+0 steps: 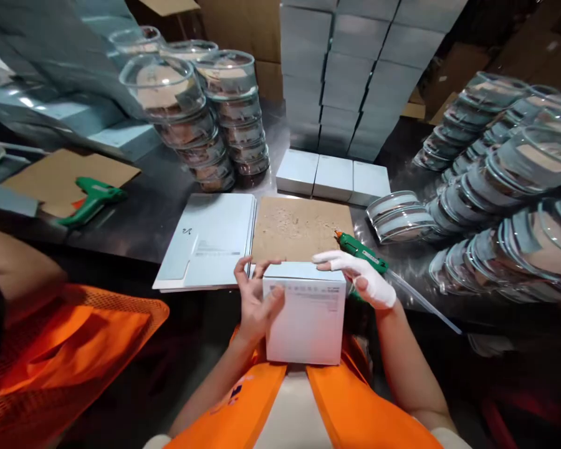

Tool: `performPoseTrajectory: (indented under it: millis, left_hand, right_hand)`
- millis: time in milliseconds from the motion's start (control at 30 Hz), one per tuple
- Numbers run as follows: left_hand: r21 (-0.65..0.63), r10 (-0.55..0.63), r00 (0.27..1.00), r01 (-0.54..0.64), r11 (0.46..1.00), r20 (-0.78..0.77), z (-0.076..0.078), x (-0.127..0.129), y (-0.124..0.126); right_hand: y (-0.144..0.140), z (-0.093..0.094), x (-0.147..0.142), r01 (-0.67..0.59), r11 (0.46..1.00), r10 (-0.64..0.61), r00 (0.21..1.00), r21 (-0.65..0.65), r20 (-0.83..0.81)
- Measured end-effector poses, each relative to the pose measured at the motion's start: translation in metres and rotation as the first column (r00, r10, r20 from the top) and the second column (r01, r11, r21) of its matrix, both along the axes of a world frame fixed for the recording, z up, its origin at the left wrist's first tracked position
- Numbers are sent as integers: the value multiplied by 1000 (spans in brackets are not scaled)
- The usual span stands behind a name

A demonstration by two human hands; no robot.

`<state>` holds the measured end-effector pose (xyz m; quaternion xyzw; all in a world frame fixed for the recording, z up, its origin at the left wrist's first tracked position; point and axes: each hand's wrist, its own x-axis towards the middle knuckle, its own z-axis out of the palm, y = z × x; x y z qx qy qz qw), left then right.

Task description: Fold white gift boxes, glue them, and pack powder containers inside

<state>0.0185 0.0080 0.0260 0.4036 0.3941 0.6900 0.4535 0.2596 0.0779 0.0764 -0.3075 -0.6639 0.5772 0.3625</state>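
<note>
At the table's near edge, left hand and right hand clasp a white box. Beyond it lies a cardboard sheet; a glue gun lies just beside the right hand.

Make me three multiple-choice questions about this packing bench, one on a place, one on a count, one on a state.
1. Where does the nearer green glue gun lie?
A. by the right hand
B. on the box stack
C. in the lap

2. How many closed boxes form the row behind the cardboard pad?
A. one
B. three
C. six

3. How is the white box held?
A. by the left hand alone
B. by nobody
C. between both hands

Answers: 1 A, it rests beside the gloved fingers. 2 B, three sit side by side. 3 C, a hand grips each side.
</note>
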Motion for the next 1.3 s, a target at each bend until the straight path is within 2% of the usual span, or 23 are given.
performPoseTrajectory:
  millis: [67,200,267,333,400,467,533,600,633,700,767,800,833,867,900,967,1033,1067,1100,1167,1267,1300]
  left_hand:
    - [20,-26,999,27,999,-48,-1,-4,3]
    - [83,-20,946,49,995,-324,0,-10,5]
    - [131,-11,930,63,989,-368,2,-11,5]
    - [140,-18,928,75,987,-371,3,-9,5]
    - [115,-36,936,81,990,-350,4,-9,6]
    - [74,-42,951,68,995,-306,4,-9,7]
    - [48,-28,966,42,998,-256,5,-10,8]
    - [39,-5,975,15,999,-224,6,-9,9]
    - [38,2,976,7,999,-219,7,-8,9]
    - [18,22,977,-18,1000,-213,8,-8,9]
    - [-65,63,985,-74,995,-161,8,-10,11]
    - [-135,93,990,-106,985,-102,7,-12,13]
    - [-214,131,991,-133,968,-26,6,-15,16]
    - [-291,169,984,-146,945,55,5,-18,20]
    - [-350,193,973,-138,926,127,4,-22,25]
    - [-410,189,957,-85,908,221,4,-27,36]
    - [-419,148,952,-24,908,267,5,-30,47]
    - [-417,137,947,-3,909,292,6,-31,50]
    - [-411,138,939,4,912,315,7,-33,52]
    - [-381,169,934,-39,924,313,8,-37,52]
    - [-313,234,954,-169,935,186,7,-46,40]
    - [-297,250,958,-200,934,141,6,-49,34]
  right_hand:
    - [-2,3,2,-117,987,114,993,107,35]
    - [-4,4,-8,-165,931,114,979,326,170]
    - [-4,1,-12,-176,907,115,978,383,177]
    - [-7,-6,-12,-156,908,97,981,390,166]
    - [-13,-16,-11,-53,924,2,991,378,133]
    - [-22,-27,-13,134,928,-157,987,348,39]
    - [-31,-37,-21,343,886,-334,939,312,-82]
    - [-36,-46,-32,505,812,-478,863,293,-162]
    - [-37,-49,-37,555,779,-526,832,292,-178]
    - [-36,-52,-42,574,762,-548,819,300,-172]
    - [-36,-54,-38,526,780,-517,847,339,-123]
    - [-38,-54,-33,502,772,-513,854,391,-85]
    - [-41,-54,-27,474,741,-519,854,476,-43]
    - [-46,-53,-20,426,683,-530,848,593,3]
    - [-52,-52,-13,342,597,-543,838,725,52]
    - [-62,-47,-5,45,390,-550,812,920,194]
    - [-63,-38,-2,-227,189,-538,790,955,294]
    - [-58,-33,-2,-293,123,-535,785,948,312]
    - [-49,-27,-3,-317,87,-532,786,944,313]
    - [-15,-15,-7,-285,81,-568,774,955,279]
    - [69,0,-18,-238,159,-707,650,958,279]
    - [102,4,-25,-231,207,-739,600,951,307]
